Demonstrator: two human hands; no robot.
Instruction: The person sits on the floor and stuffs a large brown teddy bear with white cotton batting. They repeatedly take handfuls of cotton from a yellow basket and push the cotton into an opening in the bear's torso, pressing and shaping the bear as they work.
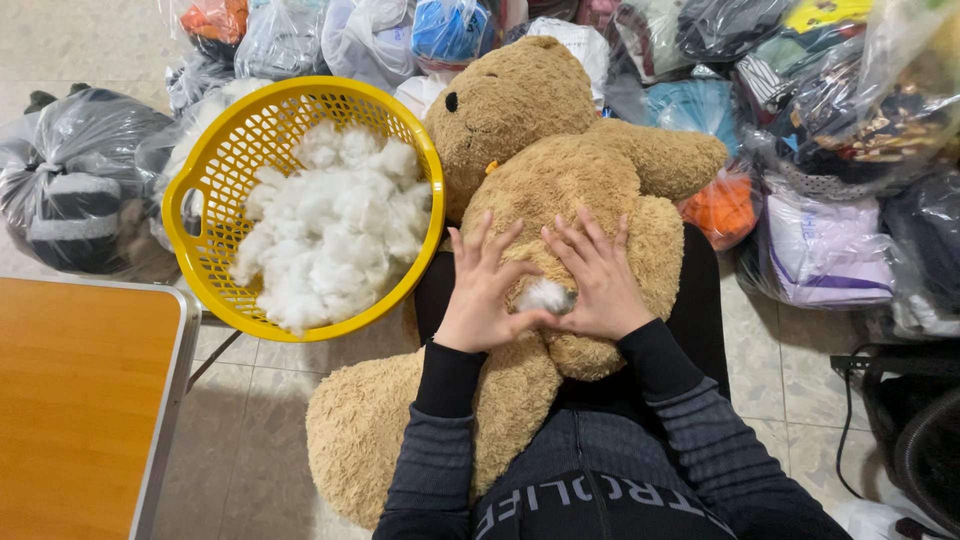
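The tan teddy bear (560, 170) is lying across the person's lap, long axis running away from the body, head toward the yellow basket (205, 190) of white stuffing. Left hand (487, 285) and right hand (598, 280), fingers spread, are pressing a stuffing tuft (546, 296) (protruding at the bear's seam) between them.

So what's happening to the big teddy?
A person has a big tan teddy bear lying across their lap. The left hand and right hand press flat on its body around a tuft of white stuffing poking out. A yellow basket beside it holds more white stuffing.
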